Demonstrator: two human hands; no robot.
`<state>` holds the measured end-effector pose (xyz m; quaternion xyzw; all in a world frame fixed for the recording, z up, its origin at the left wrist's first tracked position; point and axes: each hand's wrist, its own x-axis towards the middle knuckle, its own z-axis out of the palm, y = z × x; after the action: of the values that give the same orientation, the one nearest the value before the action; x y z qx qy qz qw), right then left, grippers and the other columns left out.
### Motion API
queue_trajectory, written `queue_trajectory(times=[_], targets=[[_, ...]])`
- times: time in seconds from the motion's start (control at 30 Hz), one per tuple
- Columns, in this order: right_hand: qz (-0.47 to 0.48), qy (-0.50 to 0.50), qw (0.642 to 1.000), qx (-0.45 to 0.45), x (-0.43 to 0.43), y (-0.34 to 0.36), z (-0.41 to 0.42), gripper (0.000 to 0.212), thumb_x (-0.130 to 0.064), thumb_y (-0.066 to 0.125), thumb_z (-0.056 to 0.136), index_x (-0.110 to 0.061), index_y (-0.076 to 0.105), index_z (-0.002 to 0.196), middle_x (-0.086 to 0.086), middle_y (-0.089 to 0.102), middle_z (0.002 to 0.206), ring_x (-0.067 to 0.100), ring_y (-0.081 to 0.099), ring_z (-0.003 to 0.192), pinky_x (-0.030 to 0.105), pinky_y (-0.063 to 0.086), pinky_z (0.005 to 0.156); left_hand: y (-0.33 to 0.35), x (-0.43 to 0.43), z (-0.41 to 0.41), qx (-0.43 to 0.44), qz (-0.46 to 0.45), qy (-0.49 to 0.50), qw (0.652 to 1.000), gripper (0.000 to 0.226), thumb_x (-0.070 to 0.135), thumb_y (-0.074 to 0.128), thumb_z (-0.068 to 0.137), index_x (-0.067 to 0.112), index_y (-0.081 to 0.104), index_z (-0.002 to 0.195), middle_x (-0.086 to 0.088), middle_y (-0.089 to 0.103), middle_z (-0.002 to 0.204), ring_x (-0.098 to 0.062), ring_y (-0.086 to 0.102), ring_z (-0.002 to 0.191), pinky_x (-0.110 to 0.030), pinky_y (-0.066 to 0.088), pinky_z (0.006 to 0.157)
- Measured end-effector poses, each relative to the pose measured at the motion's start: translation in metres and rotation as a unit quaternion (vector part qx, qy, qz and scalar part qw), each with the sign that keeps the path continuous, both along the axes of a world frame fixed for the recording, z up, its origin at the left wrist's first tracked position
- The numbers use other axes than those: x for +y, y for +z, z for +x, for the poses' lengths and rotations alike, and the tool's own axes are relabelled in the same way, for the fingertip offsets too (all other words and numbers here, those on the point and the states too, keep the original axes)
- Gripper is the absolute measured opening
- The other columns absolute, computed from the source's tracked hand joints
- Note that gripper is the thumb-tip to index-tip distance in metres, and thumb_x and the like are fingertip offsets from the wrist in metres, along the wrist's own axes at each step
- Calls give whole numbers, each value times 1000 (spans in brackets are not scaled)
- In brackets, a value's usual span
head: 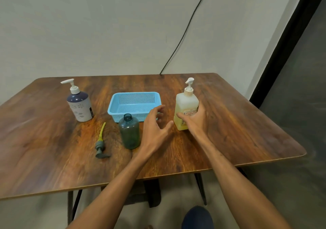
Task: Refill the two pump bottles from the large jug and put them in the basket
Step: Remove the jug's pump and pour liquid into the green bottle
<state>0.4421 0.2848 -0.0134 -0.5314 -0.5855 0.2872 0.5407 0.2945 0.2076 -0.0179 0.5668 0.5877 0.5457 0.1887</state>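
Observation:
A large pale jug (186, 105) with yellowish liquid and a white pump stands at the right of the wooden table (53, 140). My right hand (195, 121) wraps around its lower front. My left hand (156, 124) hovers open between the jug and a dark green bottle (130, 133), which stands upright with no cap. That bottle's grey pump with a yellow tube (100, 144) lies on the table to its left. A white and dark blue pump bottle (80, 103) stands at the far left. A light blue mesh basket (135, 106) sits empty in the middle.
A black cable (183, 39) runs down the wall behind the table. The table's front edge is close to me, with dark legs below. A dark shoe (197, 218) shows on the floor.

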Motion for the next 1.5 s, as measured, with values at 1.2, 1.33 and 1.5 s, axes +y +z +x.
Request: queue_trajectory(times=[1.2,1.33,1.5], targets=[[100,47,990,-90,-74,65,-28,28,-34,85,77,-16,71,94,-3,70,93,12,65,84,30,56,68,12,-33,-7,-16,18,-78,997,87,55,79,74,31,38,148,7,56,140,-9,57,124,-42,57,99],[86,68,989,-99,-67,65,-33,22,-20,80,83,-9,73,101,3,70,99,21,64,91,35,52,75,12,-32,-8,-17,19,-81,996,86,56,77,75,30,39,149,8,56,139,-9,58,123,-41,57,99],[48,171,979,-99,-65,72,-24,23,-13,68,94,-6,66,116,6,61,118,15,57,99,29,48,82,10,-29,-9,-22,12,-83,996,88,47,80,78,28,35,152,5,54,143,-13,57,126,-45,56,100]])
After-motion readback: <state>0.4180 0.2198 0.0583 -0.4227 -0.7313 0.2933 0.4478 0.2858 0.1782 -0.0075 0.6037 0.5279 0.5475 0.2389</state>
